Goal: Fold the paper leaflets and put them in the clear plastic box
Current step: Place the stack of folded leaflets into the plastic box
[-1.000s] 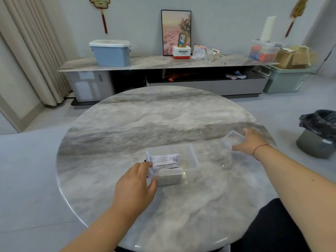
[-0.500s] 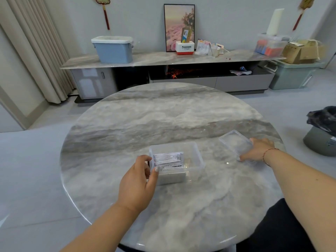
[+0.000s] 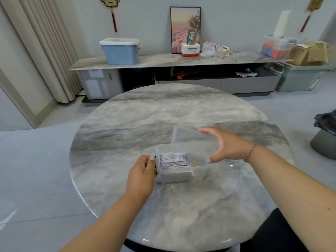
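- Counter [image 3: 181,110]: box [image 3: 200,171] sits toward its near edge, long axis left-right.
- Lid [image 3: 185,135]: held just behind the box, pinched by the right hand [image 3: 229,146].
- Left hand [image 3: 143,171]: grip pinches the box's left wall.
- Leaflets [image 3: 172,160]: stacked at the box's left end.

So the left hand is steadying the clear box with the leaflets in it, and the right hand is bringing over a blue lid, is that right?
Not blue: the lid in the right hand is clear, as the head view shows. The left hand does steady the clear box holding the leaflets.
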The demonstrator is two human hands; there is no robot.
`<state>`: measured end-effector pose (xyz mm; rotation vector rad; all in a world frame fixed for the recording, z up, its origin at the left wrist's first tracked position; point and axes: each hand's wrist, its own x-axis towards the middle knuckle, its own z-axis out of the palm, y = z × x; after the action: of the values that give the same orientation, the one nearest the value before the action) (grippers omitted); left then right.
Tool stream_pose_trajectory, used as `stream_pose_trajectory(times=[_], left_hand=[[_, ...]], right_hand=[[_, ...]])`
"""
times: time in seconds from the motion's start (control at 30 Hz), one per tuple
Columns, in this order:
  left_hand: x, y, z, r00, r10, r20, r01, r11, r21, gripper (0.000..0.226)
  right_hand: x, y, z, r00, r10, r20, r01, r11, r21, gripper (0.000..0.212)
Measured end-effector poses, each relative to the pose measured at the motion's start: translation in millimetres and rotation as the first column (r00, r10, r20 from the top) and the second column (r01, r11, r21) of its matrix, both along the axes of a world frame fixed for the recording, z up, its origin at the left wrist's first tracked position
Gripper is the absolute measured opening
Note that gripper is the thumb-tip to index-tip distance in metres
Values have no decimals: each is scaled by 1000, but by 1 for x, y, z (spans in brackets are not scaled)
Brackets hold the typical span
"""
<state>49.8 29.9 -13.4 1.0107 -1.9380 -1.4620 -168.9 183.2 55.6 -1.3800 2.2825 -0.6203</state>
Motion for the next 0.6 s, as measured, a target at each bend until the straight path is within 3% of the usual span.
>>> stream_pose_trajectory(times=[0.17, 0.6], left_hand=[[-3, -5, 2, 1000, 16, -19, -13, 989, 149, 38], [-9, -8, 3, 999, 29, 31, -33, 989, 142, 28]], right_hand=[[20, -20, -8, 983, 138, -118, -124, 986, 113, 102], [24, -28, -17, 967, 206, -153, -185, 973, 139, 97]])
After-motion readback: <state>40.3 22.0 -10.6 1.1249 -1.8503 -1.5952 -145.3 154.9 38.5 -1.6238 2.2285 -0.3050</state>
